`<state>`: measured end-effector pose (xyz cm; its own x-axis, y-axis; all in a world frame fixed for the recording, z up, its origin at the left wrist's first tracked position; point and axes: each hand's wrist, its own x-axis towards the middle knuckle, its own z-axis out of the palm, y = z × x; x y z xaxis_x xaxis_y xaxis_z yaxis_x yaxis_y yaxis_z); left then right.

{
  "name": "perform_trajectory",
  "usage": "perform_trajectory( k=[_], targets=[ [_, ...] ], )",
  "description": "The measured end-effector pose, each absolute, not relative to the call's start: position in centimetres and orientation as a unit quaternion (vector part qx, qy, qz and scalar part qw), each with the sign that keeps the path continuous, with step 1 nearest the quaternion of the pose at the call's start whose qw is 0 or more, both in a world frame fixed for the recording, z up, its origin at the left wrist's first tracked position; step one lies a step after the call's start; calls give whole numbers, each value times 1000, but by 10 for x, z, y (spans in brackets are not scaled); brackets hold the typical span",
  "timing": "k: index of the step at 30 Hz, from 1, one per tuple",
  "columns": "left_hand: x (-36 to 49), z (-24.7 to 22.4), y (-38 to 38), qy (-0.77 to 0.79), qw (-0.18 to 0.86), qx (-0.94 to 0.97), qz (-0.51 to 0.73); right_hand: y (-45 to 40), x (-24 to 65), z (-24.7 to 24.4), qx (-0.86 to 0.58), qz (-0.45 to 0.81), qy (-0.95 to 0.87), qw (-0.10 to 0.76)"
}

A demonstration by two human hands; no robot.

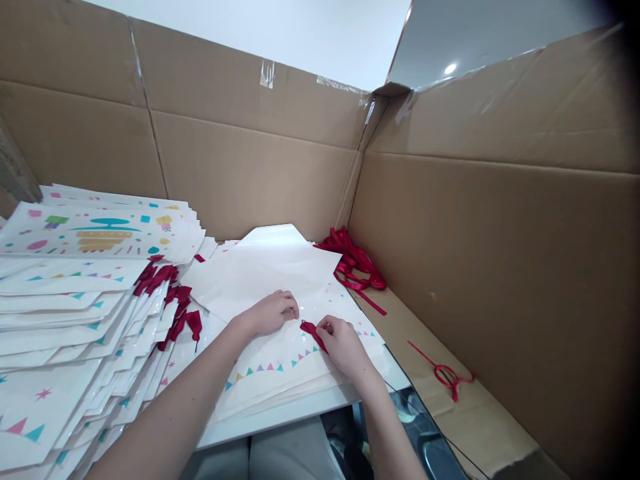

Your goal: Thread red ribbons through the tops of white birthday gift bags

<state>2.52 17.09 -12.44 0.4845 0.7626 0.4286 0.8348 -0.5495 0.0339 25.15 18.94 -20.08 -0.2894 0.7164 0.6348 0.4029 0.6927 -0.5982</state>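
- My right hand (341, 341) pinches a short red ribbon piece (311, 329) between thumb and fingers, over the bunting-printed paper sheet (270, 381).
- The ribbon's long axis slants from my right fingertips up and leftward; its free end points towards my left hand (273, 312), near but apart.
- My right is nearer, already gripping; my left fingers curl over the paper, and I cannot tell whether they hold anything.
- Counted: one ribbon piece gripped, one ribbon heap (356, 263), one looped red strip (447, 375), one large printed-sheet stack (55, 393); its overlapping sheets defy counting.
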Motion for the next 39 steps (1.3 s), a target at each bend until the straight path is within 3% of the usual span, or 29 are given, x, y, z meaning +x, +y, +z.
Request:
perform_trajectory(
  k=[13,23,39],
  targets=[
    [32,-125,162,-464,132,-857,-182,177,255,-179,-402,110,-821,390],
    [28,-123,160,-458,100,-866,-176,176,251,-179,-382,130,-813,419],
    [11,-132,206,-439,147,-873,-152,179,256,-184,-387,133,-811,419]
  ],
)
